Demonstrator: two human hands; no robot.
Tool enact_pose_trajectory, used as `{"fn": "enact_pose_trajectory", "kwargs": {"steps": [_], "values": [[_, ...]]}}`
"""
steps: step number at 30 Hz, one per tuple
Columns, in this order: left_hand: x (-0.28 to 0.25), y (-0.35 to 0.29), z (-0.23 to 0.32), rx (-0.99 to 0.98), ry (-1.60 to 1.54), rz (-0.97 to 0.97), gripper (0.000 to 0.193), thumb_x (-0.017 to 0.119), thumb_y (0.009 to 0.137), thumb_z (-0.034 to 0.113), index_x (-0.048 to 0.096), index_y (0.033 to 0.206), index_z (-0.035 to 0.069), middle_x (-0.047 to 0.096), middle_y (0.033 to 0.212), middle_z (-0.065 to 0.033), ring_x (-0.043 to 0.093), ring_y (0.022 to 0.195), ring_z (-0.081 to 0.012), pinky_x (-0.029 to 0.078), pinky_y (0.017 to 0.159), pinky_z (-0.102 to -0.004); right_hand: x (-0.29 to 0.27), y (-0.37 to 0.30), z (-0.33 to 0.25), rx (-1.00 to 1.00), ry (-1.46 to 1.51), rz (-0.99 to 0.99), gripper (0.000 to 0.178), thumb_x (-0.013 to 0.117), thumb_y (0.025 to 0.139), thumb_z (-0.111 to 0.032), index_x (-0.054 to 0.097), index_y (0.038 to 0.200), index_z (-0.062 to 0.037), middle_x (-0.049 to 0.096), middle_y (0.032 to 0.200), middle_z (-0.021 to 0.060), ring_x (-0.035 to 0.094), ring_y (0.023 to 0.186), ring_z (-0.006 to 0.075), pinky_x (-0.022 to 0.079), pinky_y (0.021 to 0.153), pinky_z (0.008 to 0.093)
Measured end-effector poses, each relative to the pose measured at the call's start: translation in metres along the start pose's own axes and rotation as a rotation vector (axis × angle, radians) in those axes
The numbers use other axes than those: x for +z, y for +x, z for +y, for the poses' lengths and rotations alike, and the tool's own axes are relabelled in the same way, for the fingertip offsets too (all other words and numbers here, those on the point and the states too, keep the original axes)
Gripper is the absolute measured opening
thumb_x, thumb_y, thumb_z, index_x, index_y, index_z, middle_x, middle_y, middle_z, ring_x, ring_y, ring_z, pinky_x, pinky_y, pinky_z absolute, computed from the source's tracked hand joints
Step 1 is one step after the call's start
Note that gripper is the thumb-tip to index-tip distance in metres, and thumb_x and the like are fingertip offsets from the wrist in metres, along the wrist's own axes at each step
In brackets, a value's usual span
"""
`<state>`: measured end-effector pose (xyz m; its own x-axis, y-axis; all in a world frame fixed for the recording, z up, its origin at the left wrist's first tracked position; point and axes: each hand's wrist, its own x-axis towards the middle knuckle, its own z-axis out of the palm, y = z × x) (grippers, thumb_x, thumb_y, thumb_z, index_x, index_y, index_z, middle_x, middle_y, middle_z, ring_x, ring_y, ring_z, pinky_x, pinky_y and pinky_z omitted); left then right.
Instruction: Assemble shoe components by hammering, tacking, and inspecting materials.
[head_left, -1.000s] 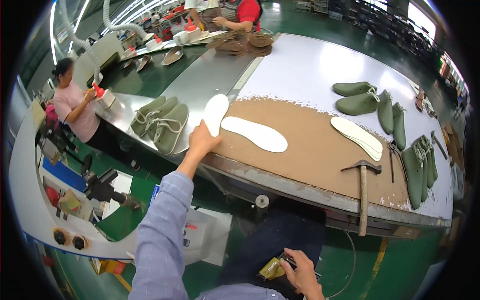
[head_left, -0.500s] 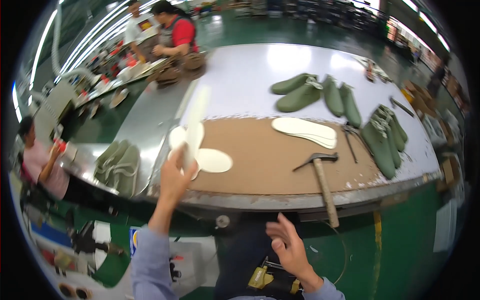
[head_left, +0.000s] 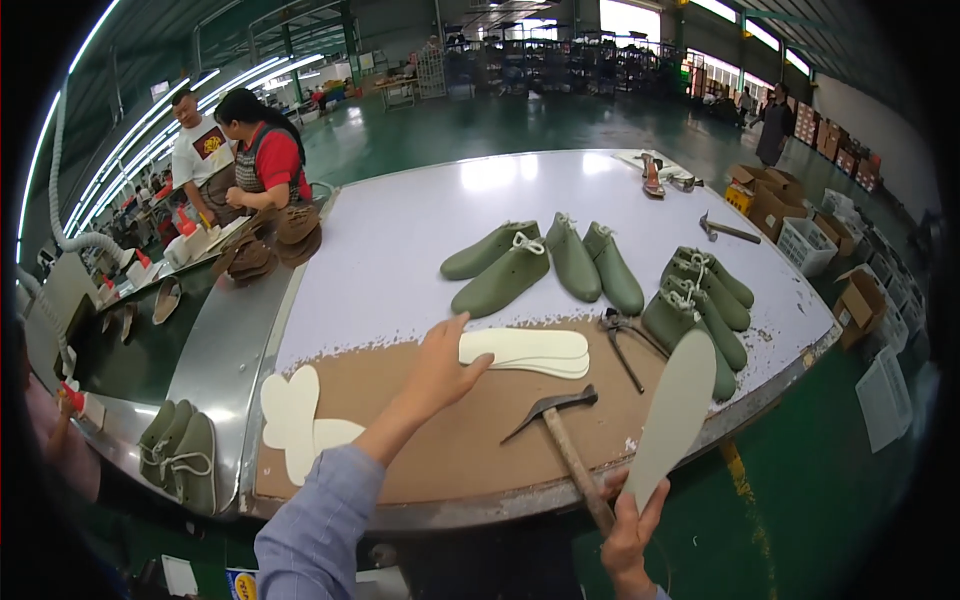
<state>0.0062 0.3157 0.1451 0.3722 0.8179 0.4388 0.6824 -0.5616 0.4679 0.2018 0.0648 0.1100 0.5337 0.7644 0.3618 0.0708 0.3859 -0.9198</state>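
Observation:
In my right hand (head_left: 632, 530) a pale cream insole (head_left: 675, 420) stands upright, pinched near its lower end between thumb and fingers. My left hand (head_left: 440, 365) grips the left end of a short stack of similar insoles (head_left: 535, 348) lying on the brown board; its thumb crosses the near edge, while the palm hides that end. Several more insoles (head_left: 292, 405) overlap at the board's left side. Between my hands lies a hammer (head_left: 570, 450) with a wooden handle, its lower end beside my right fingers. Dark pincers (head_left: 630, 350) rest just beyond the hammer.
Green shoe lasts (head_left: 505, 270) stand across the white table (head_left: 390, 220), with more tied lasts (head_left: 705, 310) at right. Another hammer (head_left: 728, 230) lies far right. Lasts (head_left: 185, 455) sit on the metal side table (head_left: 215, 345). Two people stand beyond brown shoe pieces (head_left: 270, 245); cardboard boxes (head_left: 780, 205) line the right.
The insole that my left hand held up is now in my right hand. My left hand has moved right onto the insole stack. The whole view has shifted toward the right.

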Motion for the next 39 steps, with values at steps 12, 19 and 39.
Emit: {"fn": "enact_pose_trajectory", "kwargs": {"steps": [12,19,39], "values": [[0.075,0.134,-0.048,-0.325,0.228,-0.159,0.093,0.077,0.062,0.046,0.040,0.136,0.004,0.054,0.122,-0.0160,0.050,0.115,-0.0321,0.044,0.093,-0.0422,-0.062,-0.018,-0.028,0.289,-0.218,0.134,0.031,0.049,0.095,-0.023,0.049,0.115,0.0013,0.059,0.091,0.0085,0.055,0.081,0.0160,0.042,0.077,0.0302],[0.029,0.065,-0.064,0.029,0.351,0.126,0.076,0.079,0.059,0.035,0.050,0.122,0.005,0.059,0.111,-0.0150,0.055,0.104,-0.0328,0.046,0.089,-0.0422,-0.059,-0.014,-0.042,0.280,-0.176,0.024,0.032,0.049,0.094,-0.024,0.051,0.112,0.0024,0.059,0.087,0.0071,0.054,0.079,0.0159,0.042,0.076,0.0303],[-0.146,-0.211,0.096,0.734,0.582,-0.215,0.041,0.063,0.085,0.026,0.060,0.125,0.021,0.053,0.132,-0.0008,0.045,0.124,-0.0146,0.028,0.109,-0.0451,0.010,-0.015,-0.039,0.476,-0.107,-1.302,0.066,0.073,0.082,-0.033,0.042,0.135,-0.0096,0.048,0.127,0.0123,0.048,0.119,0.0253,0.040,0.099,0.0357]]}}
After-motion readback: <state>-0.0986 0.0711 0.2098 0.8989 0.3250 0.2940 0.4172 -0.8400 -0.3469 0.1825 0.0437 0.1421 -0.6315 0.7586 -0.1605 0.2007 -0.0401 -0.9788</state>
